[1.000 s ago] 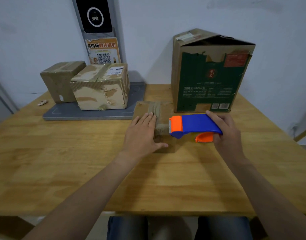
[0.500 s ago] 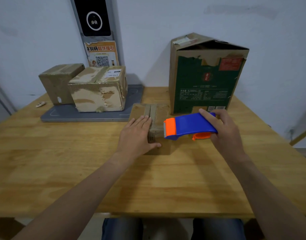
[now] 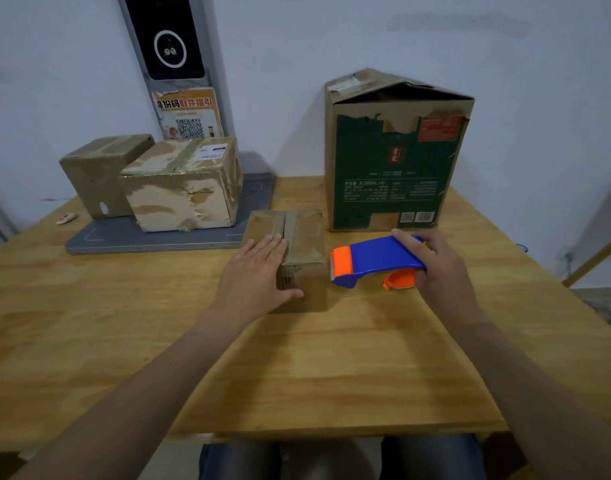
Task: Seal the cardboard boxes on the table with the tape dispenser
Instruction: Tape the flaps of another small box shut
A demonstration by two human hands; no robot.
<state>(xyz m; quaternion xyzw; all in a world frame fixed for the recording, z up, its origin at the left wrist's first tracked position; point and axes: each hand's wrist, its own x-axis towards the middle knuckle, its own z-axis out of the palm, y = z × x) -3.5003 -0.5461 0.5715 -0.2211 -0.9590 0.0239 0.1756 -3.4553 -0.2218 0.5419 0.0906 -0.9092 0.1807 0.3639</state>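
A small cardboard box [image 3: 305,237] with tape along its top seam sits in the middle of the wooden table [image 3: 297,358]. My left hand [image 3: 253,277] lies flat on the box's left half, fingers straight, thumb on its near face. My right hand [image 3: 439,268] grips the blue and orange tape dispenser [image 3: 373,259] by its handle. The dispenser's orange toothed end is just right of the box and apart from it. A tall green-printed carton [image 3: 390,157] with loosely closed top flaps stands behind the dispenser.
Two taped cardboard boxes [image 3: 179,181] [image 3: 99,171] stand on a grey platform [image 3: 165,237] at the back left. Behind them on the wall hang a dark device and an orange QR poster [image 3: 188,114]. A small white item [image 3: 66,218] lies at the far left.
The dispenser has moved right, off the small box's near edge, and now sits beside the box. My left hand stays flat on the box.
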